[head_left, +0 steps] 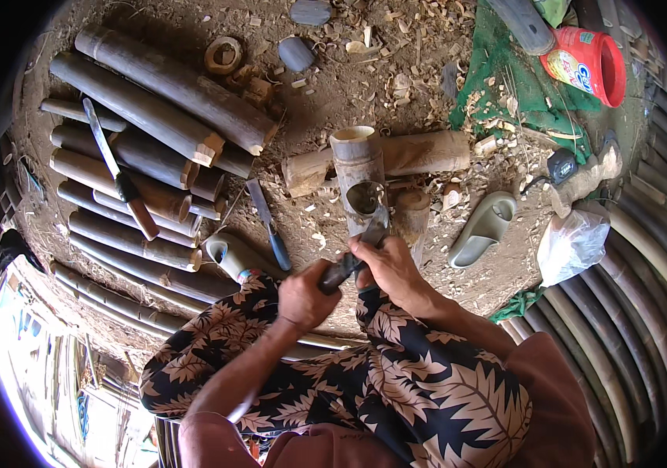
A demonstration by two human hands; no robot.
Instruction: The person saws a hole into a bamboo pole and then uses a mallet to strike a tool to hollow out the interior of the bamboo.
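Two hands work one knife [349,265] on a bamboo tube [358,175] (it stands past the knees). The left hand [305,296] wraps tight round the handle; the right hand [386,269] pinches the blade. The cut looks underway and probably needs a steady push.

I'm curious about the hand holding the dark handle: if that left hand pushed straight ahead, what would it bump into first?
Probably the right hand, close ahead of the left hand, with the bamboo tube just beyond; depth is hard to judge.
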